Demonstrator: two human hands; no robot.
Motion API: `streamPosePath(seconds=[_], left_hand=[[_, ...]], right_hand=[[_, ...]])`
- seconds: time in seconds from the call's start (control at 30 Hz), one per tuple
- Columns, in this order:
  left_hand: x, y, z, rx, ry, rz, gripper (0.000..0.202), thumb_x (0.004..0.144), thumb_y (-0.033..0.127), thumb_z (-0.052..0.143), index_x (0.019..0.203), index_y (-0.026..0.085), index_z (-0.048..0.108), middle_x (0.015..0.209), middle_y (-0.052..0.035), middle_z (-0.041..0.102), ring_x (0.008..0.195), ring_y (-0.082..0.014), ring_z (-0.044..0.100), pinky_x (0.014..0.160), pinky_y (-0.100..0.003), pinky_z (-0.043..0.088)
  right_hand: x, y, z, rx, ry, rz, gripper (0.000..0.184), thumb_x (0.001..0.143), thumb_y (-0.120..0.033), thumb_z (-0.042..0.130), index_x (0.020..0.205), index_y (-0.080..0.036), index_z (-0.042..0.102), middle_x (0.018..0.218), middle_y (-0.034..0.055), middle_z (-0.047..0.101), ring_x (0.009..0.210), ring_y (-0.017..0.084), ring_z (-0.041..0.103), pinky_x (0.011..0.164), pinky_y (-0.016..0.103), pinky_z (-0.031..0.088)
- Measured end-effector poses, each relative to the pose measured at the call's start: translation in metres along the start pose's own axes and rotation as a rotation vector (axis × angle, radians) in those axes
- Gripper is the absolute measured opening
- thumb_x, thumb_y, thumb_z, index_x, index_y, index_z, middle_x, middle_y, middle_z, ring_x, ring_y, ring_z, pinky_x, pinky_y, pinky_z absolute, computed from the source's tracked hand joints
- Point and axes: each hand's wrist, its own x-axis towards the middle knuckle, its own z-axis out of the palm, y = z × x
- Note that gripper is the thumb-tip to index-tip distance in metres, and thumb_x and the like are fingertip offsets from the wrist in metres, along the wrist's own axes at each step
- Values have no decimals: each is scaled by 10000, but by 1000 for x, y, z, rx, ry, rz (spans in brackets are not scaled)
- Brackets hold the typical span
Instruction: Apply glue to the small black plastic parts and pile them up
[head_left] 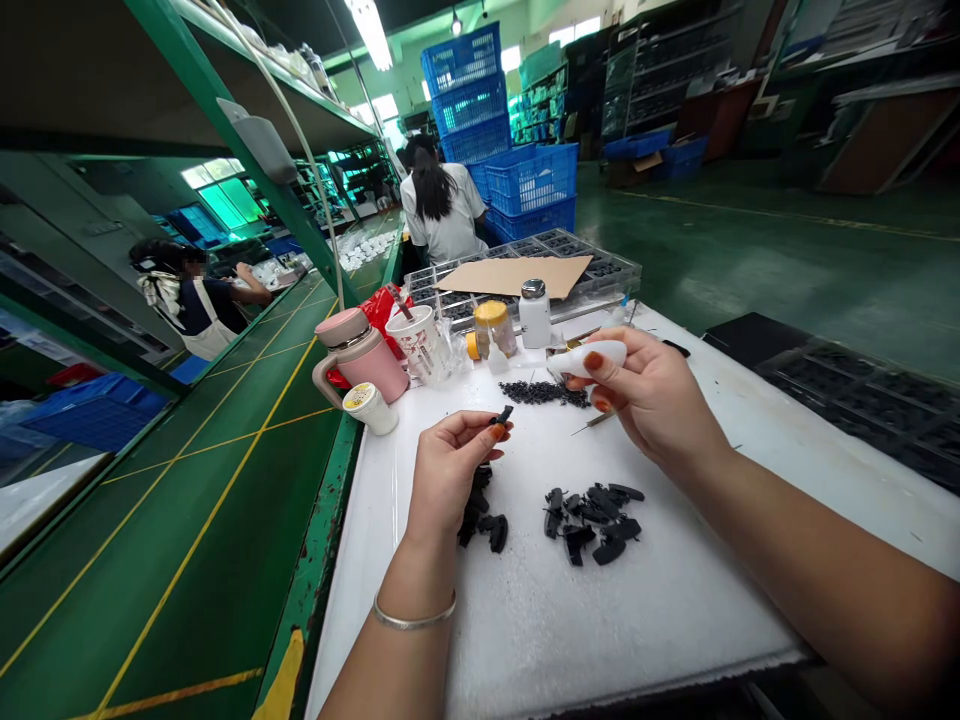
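Observation:
My left hand (450, 465) pinches a small black plastic part (504, 414) between thumb and fingertips, above a cluster of similar black parts (480, 515) on the white foam mat (540, 620). My right hand (645, 395) grips a white squeeze bottle (589, 358), its tip pointing left toward the held part. A thin metal pin or tweezers (592, 424) sticks out below that hand. A second heap of black parts (596, 520) lies between my forearms. A pile of tiny black pieces (544, 392) sits just behind the hands.
A pink lidded mug (358, 355), a white tube (369, 407), a patterned cup (417, 340), a yellow-capped jar (493, 326) and a white bottle (534, 312) stand behind. Trays under cardboard (517, 274) lie beyond, black trays (862, 385) to the right. Two people work at the left bench; blue crates (517, 180) are stacked behind.

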Motion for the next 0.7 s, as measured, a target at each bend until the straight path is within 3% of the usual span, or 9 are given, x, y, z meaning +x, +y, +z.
streamPosePath(seconds=[0.1, 0.17, 0.27, 0.37, 0.43, 0.53, 0.7], left_hand=[[-2, 1, 1, -78, -27, -38, 219, 730, 295, 742, 886, 156, 679, 902, -73, 732, 836, -164, 674, 652, -214, 518], [-3, 2, 3, -95, -38, -35, 206, 730, 287, 743, 879, 156, 687, 909, -67, 721, 860, -164, 663, 672, -221, 522], [-4, 1, 5, -114, -40, -12, 172, 719, 262, 750, 854, 168, 702, 905, -37, 690, 822, -135, 627, 685, -229, 525], [-4, -1, 7, -109, -71, 44, 125, 716, 228, 749, 820, 176, 704, 869, -15, 663, 763, -111, 595, 687, -228, 509], [-3, 0, 7, -54, -102, 119, 92, 727, 214, 738, 800, 169, 706, 850, -20, 651, 778, -123, 594, 709, -238, 500], [-4, 1, 8, 69, -134, 207, 76, 736, 211, 727, 789, 159, 713, 870, -43, 642, 851, -162, 597, 723, -253, 496], [-3, 1, 6, 148, -111, 188, 146, 719, 213, 739, 850, 160, 698, 892, -55, 644, 867, -173, 581, 724, -263, 493]], right_hand=[[2, 8, 4, 150, -80, 164, 417, 603, -238, 833, 854, -192, 504, 867, 12, 628, 683, 108, 566, 514, 198, 374], [0, 13, 9, 182, -154, 276, 407, 578, -177, 828, 827, -186, 506, 800, -29, 582, 624, 66, 503, 532, 186, 380], [-5, 19, 16, 192, -302, 429, 319, 649, -246, 789, 848, -177, 551, 686, -41, 529, 574, 59, 452, 507, 180, 351], [-10, 23, 20, 185, -423, 523, 274, 757, -373, 707, 842, -134, 602, 738, 33, 600, 612, 81, 496, 479, 179, 320], [-11, 25, 20, 178, -449, 561, 309, 784, -417, 680, 821, -117, 618, 771, 64, 622, 640, 90, 524, 476, 175, 315], [-11, 28, 19, 219, -495, 575, 243, 763, -338, 719, 837, -129, 621, 733, 24, 595, 628, 73, 516, 492, 162, 321], [-9, 29, 18, 283, -491, 534, 254, 687, -189, 775, 881, -147, 617, 700, -25, 559, 616, 61, 507, 541, 175, 358]])
